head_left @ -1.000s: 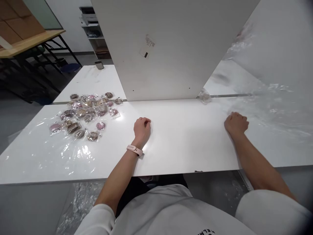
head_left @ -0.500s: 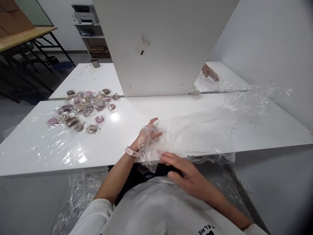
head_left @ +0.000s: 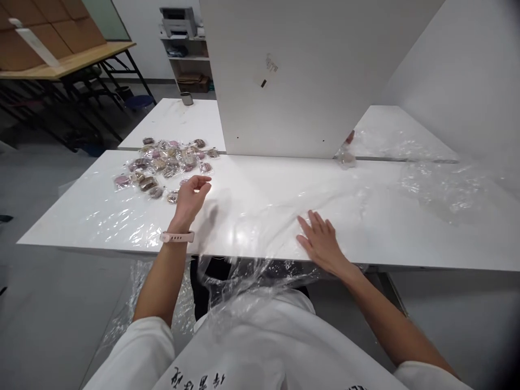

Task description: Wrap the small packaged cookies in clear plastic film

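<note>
My left hand (head_left: pixel 190 201), with a pale pink wristband (head_left: pixel 177 237), hovers over the table just in front of a pile of small individually wrapped round items (head_left: pixel 168 162), pinkish and brown. Its fingers are bent, with a small gap to the thumb and nothing visible between them. My right hand (head_left: pixel 320 238) lies with fingers spread on a clear plastic film (head_left: pixel 268 227). The film stretches across the middle of the table, and its crumpled near part hangs over the front edge towards my lap.
A white table (head_left: pixel 377 238) runs across the view, with a tall white panel (head_left: pixel 292 81) behind it. More crinkled film (head_left: pixel 442 184) lies at the right. Beside the panel's lower right corner rests a clear crumpled packet (head_left: pixel 346 158), near part of another person's hand (head_left: pixel 350 136).
My left hand has come out of the film and moved left to the wrapped items. My right hand has moved forward and right onto the film. The view has shifted left.
</note>
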Action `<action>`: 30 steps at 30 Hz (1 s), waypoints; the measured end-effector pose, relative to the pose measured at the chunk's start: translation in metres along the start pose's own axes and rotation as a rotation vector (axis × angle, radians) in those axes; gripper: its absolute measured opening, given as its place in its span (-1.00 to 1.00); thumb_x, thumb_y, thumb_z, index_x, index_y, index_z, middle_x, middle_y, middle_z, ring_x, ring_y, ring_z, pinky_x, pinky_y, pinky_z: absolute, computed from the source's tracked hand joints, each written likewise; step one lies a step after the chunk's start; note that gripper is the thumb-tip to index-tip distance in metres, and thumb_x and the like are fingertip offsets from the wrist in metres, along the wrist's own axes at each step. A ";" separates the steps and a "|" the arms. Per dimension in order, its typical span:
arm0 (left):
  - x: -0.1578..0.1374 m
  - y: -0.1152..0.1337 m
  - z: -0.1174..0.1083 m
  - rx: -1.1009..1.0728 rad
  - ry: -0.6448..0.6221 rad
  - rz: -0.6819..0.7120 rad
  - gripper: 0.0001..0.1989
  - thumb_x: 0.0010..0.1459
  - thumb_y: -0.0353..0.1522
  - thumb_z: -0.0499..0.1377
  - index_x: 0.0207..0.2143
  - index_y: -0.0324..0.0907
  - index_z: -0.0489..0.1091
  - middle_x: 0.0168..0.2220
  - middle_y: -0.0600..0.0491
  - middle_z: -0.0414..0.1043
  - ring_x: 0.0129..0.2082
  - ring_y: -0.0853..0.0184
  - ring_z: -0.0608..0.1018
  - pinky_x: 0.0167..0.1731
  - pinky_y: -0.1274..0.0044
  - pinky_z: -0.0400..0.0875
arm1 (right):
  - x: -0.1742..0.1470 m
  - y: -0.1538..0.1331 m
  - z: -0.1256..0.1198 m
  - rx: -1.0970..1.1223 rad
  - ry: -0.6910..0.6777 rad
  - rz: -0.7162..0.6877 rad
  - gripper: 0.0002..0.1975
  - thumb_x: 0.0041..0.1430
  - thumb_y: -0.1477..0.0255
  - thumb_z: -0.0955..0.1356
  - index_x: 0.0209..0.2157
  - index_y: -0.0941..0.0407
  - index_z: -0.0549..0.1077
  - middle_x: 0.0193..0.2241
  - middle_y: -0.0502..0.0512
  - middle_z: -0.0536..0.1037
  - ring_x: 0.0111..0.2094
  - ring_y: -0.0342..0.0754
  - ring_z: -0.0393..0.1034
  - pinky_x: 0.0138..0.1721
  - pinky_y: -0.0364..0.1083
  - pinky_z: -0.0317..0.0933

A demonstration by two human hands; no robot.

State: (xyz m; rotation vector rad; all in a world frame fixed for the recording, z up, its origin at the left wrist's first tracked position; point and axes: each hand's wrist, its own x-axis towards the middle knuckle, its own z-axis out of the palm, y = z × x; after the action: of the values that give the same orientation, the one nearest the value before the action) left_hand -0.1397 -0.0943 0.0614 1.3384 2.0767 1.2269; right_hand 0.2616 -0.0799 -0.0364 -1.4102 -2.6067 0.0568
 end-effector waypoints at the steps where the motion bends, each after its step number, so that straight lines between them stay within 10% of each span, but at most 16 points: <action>1: 0.007 -0.005 0.000 0.140 0.046 0.034 -0.72 0.16 -0.31 0.14 -0.08 -0.09 0.48 -0.04 -0.09 0.49 0.03 0.06 0.46 0.00 0.25 0.40 | 0.007 -0.008 0.001 0.008 -0.022 -0.081 -0.39 0.44 0.12 0.05 0.41 -0.02 0.11 0.44 0.24 0.04 0.45 0.23 -0.15 0.34 0.35 -0.08; 5: 0.038 -0.029 0.006 0.606 -0.001 0.035 -0.61 0.13 -0.33 0.18 0.04 -0.11 0.45 0.25 -0.20 0.26 0.31 -0.21 0.12 0.24 -0.03 0.04 | 0.062 -0.019 0.002 0.051 -0.087 -0.143 -0.39 0.43 0.04 0.03 0.41 -0.12 0.09 0.45 0.11 0.01 0.45 0.21 -0.15 0.35 0.35 -0.10; 11: 0.059 -0.047 0.019 0.614 0.029 -0.003 -0.37 0.21 -0.18 0.12 0.31 -0.14 0.19 0.33 -0.29 0.13 0.28 -0.24 0.17 0.17 -0.02 0.11 | 0.138 -0.021 0.013 0.101 -0.033 0.019 -0.35 0.43 0.02 -0.03 0.38 -0.04 0.18 0.44 0.19 0.06 0.44 0.25 -0.15 0.33 0.42 -0.16; 17: 0.086 -0.047 0.037 0.587 0.090 0.052 -0.31 0.16 -0.12 0.20 0.31 -0.08 0.19 0.29 -0.32 0.16 0.27 -0.29 0.16 0.16 -0.04 0.05 | 0.145 -0.031 0.018 0.067 -0.007 0.037 -0.34 0.43 0.06 -0.04 0.37 0.00 0.19 0.43 0.23 0.08 0.43 0.26 -0.12 0.32 0.40 -0.14; 22: 0.109 -0.043 0.049 0.598 0.009 0.072 -0.64 0.25 -0.27 0.10 0.06 -0.18 0.40 0.11 -0.34 0.31 0.11 -0.19 0.34 0.03 0.12 0.23 | 0.145 -0.027 0.016 0.074 0.029 0.024 -0.38 0.44 0.07 -0.02 0.35 -0.05 0.23 0.41 0.17 0.14 0.42 0.21 -0.07 0.33 0.36 -0.12; 30: 0.100 -0.042 0.028 0.658 0.081 0.058 -0.70 0.30 -0.42 0.01 0.03 -0.20 0.41 -0.11 -0.22 0.47 -0.21 0.10 0.49 -0.22 0.31 0.33 | 0.167 -0.013 0.009 0.072 -0.003 0.190 -0.39 0.45 0.14 -0.02 0.37 -0.01 0.21 0.43 0.12 0.10 0.42 0.14 -0.08 0.35 0.23 -0.10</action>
State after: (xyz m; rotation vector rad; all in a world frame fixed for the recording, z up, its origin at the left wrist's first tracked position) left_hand -0.1899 -0.0016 0.0249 1.6352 2.6454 0.6302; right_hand 0.1593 0.0528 -0.0212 -1.6281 -2.4380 0.1760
